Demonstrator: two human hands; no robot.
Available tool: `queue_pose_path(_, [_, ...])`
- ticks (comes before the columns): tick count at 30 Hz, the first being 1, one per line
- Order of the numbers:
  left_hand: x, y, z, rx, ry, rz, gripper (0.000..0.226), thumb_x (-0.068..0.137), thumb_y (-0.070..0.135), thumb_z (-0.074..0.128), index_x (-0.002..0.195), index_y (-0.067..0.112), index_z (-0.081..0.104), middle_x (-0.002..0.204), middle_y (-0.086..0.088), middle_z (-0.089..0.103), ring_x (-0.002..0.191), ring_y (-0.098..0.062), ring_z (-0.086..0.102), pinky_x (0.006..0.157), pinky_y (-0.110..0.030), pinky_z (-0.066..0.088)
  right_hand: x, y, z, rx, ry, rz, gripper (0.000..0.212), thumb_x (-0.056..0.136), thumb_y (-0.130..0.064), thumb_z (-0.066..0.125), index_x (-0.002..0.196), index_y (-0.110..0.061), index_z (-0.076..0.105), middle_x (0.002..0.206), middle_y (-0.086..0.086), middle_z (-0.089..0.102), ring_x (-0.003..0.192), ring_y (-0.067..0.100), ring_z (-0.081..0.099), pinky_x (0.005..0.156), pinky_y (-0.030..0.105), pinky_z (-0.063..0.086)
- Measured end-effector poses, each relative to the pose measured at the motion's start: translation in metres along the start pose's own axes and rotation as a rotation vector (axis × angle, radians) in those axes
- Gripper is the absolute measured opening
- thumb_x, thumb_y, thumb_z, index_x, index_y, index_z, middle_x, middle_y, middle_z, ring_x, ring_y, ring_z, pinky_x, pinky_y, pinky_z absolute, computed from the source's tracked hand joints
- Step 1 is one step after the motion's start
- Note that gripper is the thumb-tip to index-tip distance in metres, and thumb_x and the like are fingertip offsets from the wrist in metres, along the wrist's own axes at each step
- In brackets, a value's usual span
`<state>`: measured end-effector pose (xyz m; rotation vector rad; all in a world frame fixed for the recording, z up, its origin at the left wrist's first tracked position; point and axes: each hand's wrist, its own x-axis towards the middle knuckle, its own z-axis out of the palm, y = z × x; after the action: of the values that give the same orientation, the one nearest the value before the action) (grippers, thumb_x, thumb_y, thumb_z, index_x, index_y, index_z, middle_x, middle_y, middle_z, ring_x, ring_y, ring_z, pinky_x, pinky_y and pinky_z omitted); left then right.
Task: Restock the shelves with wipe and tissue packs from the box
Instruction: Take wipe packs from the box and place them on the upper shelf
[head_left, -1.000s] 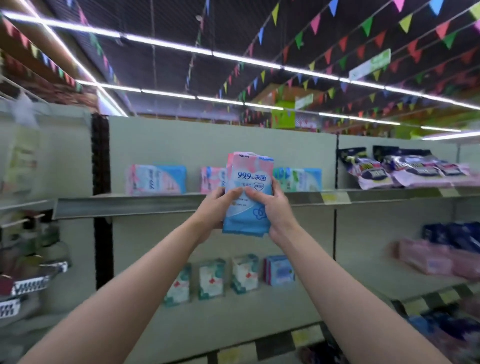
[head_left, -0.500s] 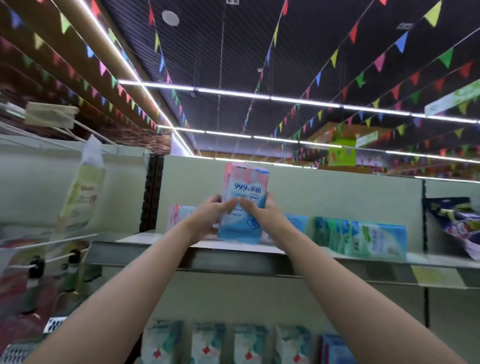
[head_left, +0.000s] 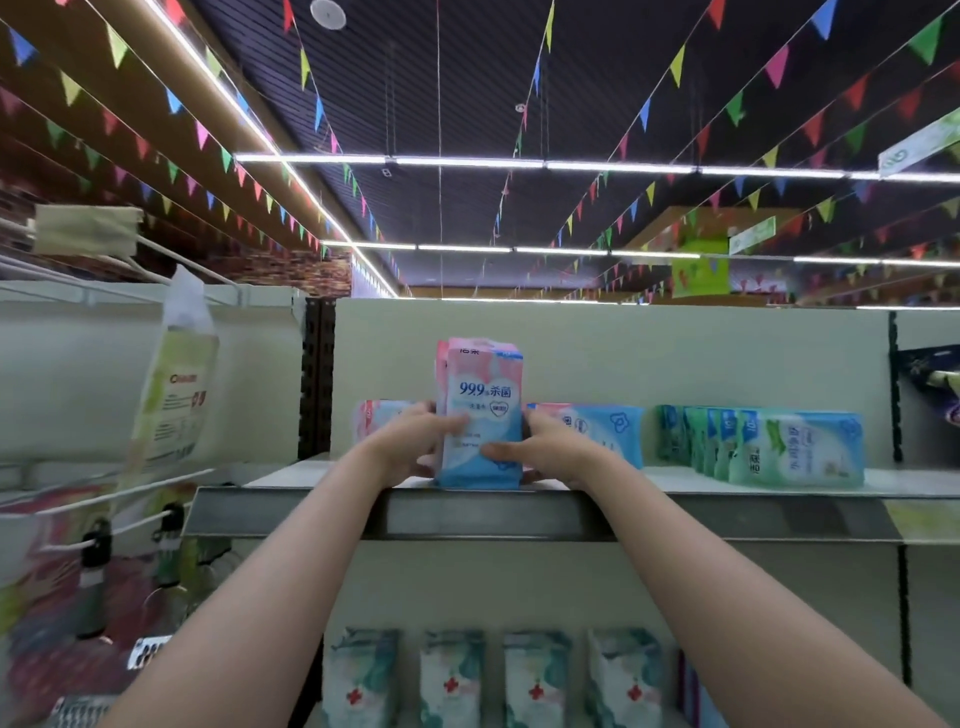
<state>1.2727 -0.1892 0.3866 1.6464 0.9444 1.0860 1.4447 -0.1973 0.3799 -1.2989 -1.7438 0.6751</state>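
Note:
A pink and blue wipe pack (head_left: 480, 400) stands upright with its bottom edge on the front of the top shelf (head_left: 675, 480). My left hand (head_left: 405, 441) grips its left side, and my right hand (head_left: 545, 447) grips its right side with the thumb across the front. More pink and blue packs lie behind it, one to the left (head_left: 379, 421) and one to the right (head_left: 597, 431). The box is out of view.
A row of green and blue wipe packs (head_left: 769, 447) stands on the same shelf to the right. Several white packs with red crosses (head_left: 488, 675) line the shelf below. A hanging pouch (head_left: 171, 395) and hook rails are at the left. Dark packs (head_left: 930, 379) sit at far right.
Both hands have lifted the pack from in front of the shelf edge up and forward, and its bottom now rests on the top shelf. The camera has tilted upward.

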Motion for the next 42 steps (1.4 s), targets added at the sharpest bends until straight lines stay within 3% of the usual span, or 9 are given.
queue_pose_path(3, [0.001,0.001,-0.001,-0.085,0.027,-0.017,0.041,0.100,0.044,0.031,0.103,0.014,0.059,0.096,-0.005,0.061,0.086,-0.021,0.059,0.075,-0.034,0.050,-0.002,0.000,-0.001,0.035,-0.022,0.002,0.047,0.082,-0.018,0.071,0.124,-0.014,0.050,0.119,0.001,0.064,0.105,0.016,0.063,0.084,0.031,0.055])
queue_pose_path(8, [0.002,-0.001,-0.001,-0.057,0.091,-0.020,0.021,0.097,0.013,0.040,0.115,0.009,0.051,0.090,-0.005,0.061,0.079,-0.021,0.060,0.071,-0.037,0.052,-0.003,-0.001,-0.002,0.123,-0.001,0.008,0.033,0.080,-0.014,0.072,0.100,-0.024,0.047,0.104,-0.002,0.062,0.100,0.018,0.064,0.085,0.037,0.056])
queue_pose_path(13, [0.005,-0.003,-0.002,-0.051,0.108,0.031,0.026,0.092,0.000,0.051,0.117,0.008,0.049,0.091,-0.005,0.061,0.077,-0.019,0.061,0.074,-0.039,0.052,-0.004,-0.001,0.000,0.188,0.018,-0.008,0.043,0.076,-0.013,0.076,0.108,-0.019,0.048,0.109,0.001,0.065,0.095,0.018,0.066,0.075,0.033,0.058])
queue_pose_path(19, [0.016,-0.007,-0.013,-0.173,0.382,0.070,0.029,0.088,-0.008,0.041,0.100,0.017,0.048,0.115,-0.013,0.056,0.091,-0.029,0.060,0.074,-0.046,0.052,0.001,0.003,-0.007,0.293,0.452,-0.132,0.032,0.081,0.002,0.066,0.100,-0.011,0.043,0.112,0.013,0.061,0.101,0.029,0.061,0.090,0.046,0.052])
queue_pose_path(22, [0.009,-0.005,-0.015,-0.289,0.396,0.039,0.028,0.092,-0.009,0.036,0.107,0.013,0.045,0.106,-0.010,0.056,0.085,-0.027,0.057,0.078,-0.043,0.047,-0.001,0.002,-0.013,0.399,0.518,-0.129,0.033,0.088,0.003,0.057,0.105,-0.014,0.035,0.103,0.004,0.055,0.094,0.023,0.059,0.075,0.037,0.053])
queue_pose_path(25, [0.004,-0.002,-0.012,-0.306,0.401,0.027,0.031,0.093,-0.008,0.035,0.113,0.013,0.046,0.105,-0.010,0.055,0.092,-0.028,0.056,0.082,-0.042,0.046,-0.004,-0.001,-0.011,0.447,0.451,-0.152,0.036,0.087,0.005,0.056,0.111,-0.015,0.039,0.105,0.004,0.058,0.093,0.023,0.059,0.066,0.028,0.050])
queue_pose_path(30, [0.001,-0.002,-0.012,-0.269,0.367,0.018,0.039,0.092,-0.009,0.037,0.125,0.011,0.044,0.115,-0.011,0.056,0.099,-0.028,0.054,0.082,-0.042,0.045,-0.007,-0.005,-0.001,0.482,0.189,-0.159,0.039,0.084,0.008,0.059,0.113,-0.016,0.049,0.115,0.010,0.063,0.102,0.029,0.062,0.086,0.041,0.053])
queue_pose_path(37, [-0.005,0.000,0.000,-0.129,-0.059,0.033,0.032,0.098,-0.007,0.030,0.103,0.008,0.057,0.088,-0.010,0.062,0.078,-0.022,0.054,0.067,-0.033,0.048,-0.007,-0.005,0.001,0.309,0.019,-0.082,0.045,0.083,0.002,0.064,0.121,-0.009,0.042,0.109,0.003,0.062,0.106,0.024,0.061,0.094,0.040,0.051])
queue_pose_path(42, [-0.005,-0.004,0.006,0.174,-0.064,0.031,0.037,0.097,-0.002,0.029,0.096,0.017,0.061,0.090,-0.004,0.066,0.077,-0.018,0.061,0.070,-0.026,0.052,-0.008,-0.003,0.001,0.272,-0.027,-0.095,0.051,0.081,-0.003,0.068,0.119,-0.025,0.042,0.117,0.003,0.063,0.108,0.023,0.061,0.095,0.039,0.050])
